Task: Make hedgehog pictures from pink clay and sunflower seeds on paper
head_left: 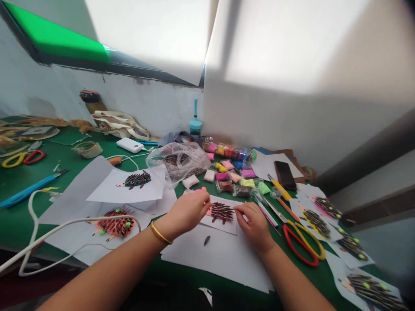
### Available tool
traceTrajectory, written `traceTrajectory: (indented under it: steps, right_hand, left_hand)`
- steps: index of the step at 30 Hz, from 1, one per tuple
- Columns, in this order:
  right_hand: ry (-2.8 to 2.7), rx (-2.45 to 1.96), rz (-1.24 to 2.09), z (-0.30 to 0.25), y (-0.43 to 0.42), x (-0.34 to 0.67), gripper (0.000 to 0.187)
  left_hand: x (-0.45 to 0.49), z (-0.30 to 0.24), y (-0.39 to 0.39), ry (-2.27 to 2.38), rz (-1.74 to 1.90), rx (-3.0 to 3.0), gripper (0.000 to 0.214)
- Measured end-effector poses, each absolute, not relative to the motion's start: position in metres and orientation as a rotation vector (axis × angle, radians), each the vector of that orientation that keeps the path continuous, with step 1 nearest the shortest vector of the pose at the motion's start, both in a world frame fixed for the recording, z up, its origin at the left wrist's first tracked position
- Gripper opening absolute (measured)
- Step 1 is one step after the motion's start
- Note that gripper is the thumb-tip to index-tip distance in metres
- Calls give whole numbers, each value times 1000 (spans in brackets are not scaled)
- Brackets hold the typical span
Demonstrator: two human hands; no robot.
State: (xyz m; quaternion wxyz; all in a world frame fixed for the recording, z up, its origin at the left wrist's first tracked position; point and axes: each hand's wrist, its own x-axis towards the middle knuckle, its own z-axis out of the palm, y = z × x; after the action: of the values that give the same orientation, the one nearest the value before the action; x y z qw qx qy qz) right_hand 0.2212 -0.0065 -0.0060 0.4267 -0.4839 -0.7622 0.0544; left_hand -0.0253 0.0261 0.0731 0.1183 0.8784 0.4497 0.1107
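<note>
A small hedgehog picture (222, 211), with dark seed-like spines over a pink body and brown feet, lies on a white card between my hands. My left hand (189, 211), a gold bangle on its wrist, is closed in a pinch at the head end; whatever its fingertips hold is hidden. Just behind that hand shows a bit of pink clay (203, 189). My right hand (254, 224) pinches at the tail end by the card's right side, and I cannot make out anything in it. One loose dark seed (207, 240) rests on the white paper (217, 259) below.
Bagged coloured clay (248, 173) and a plastic bag of dark seeds (178, 160) lie behind. To the right are red-and-yellow scissors (301, 244), a phone (285, 175) and several finished hedgehog cards (316, 222). A white cable (81, 219) crosses the left, near a blue cutter (30, 190).
</note>
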Motion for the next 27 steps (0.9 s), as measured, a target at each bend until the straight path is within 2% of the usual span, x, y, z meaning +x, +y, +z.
traceTrajectory:
  steps: [2, 6, 10, 14, 20, 27]
  right_hand:
    - [-1903, -1204, 141, -6, -6, 221, 14]
    - [-1898, -1204, 164, -5, -5, 221, 14]
    - [-1908, -1224, 184, -6, -5, 221, 15]
    - [-1920, -1234, 188, -7, -5, 221, 15]
    - [-1899, -1253, 180, -9, -5, 222, 15]
    - [-1902, -1272, 194, -8, -4, 222, 14]
  left_hand:
    - [-26, 69, 20, 1196, 213, 2591, 22]
    - [-19, 40, -5, 1177, -106, 2693, 43]
    - [-12, 24, -19, 1166, -171, 2697, 20]
    - [-12, 37, -9, 1162, -187, 2687, 14]
    - [-46, 86, 73, 1577, -20, 2633, 30]
    - [-94, 106, 187, 1906, -8, 2515, 29]
